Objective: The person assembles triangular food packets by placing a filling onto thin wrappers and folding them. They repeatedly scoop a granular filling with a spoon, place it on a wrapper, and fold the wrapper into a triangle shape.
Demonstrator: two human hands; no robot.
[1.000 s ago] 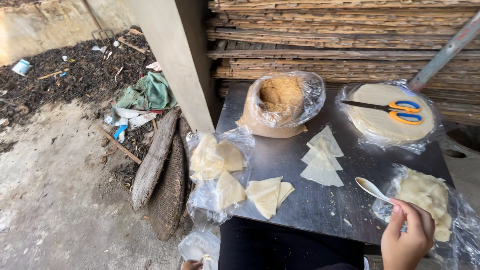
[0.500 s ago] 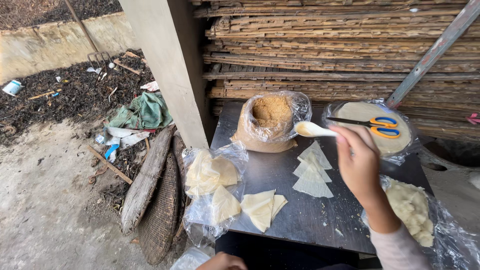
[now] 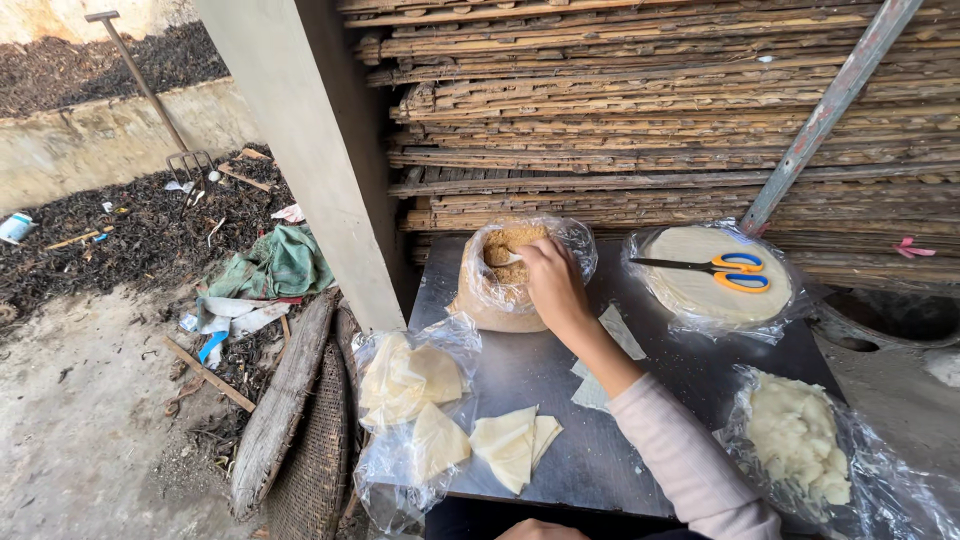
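Note:
My right hand [image 3: 552, 283] reaches into a clear bag of brown crumbly filling [image 3: 512, 248] at the back of the dark metal table [image 3: 560, 370], gripping a white spoon [image 3: 503, 257] whose bowl dips into the filling. Cut wrapper triangles [image 3: 515, 445] lie on the table near me, and more [image 3: 620, 340] sit partly under my forearm. My left hand [image 3: 535, 530] barely shows at the bottom edge, and I cannot see its fingers.
A bag of folded wrappers [image 3: 410, 400] hangs over the table's left edge. Orange-handled scissors [image 3: 715, 268] rest on a round stack of wrappers [image 3: 710, 285]. A bag of pale filled pieces [image 3: 800, 440] sits right. Concrete pillar [image 3: 300, 150] and stacked bamboo mats [image 3: 650, 100] stand behind.
My right hand lifted the spoon from the table's right front, carried it across to the back, and now has it inside the bag of brown filling.

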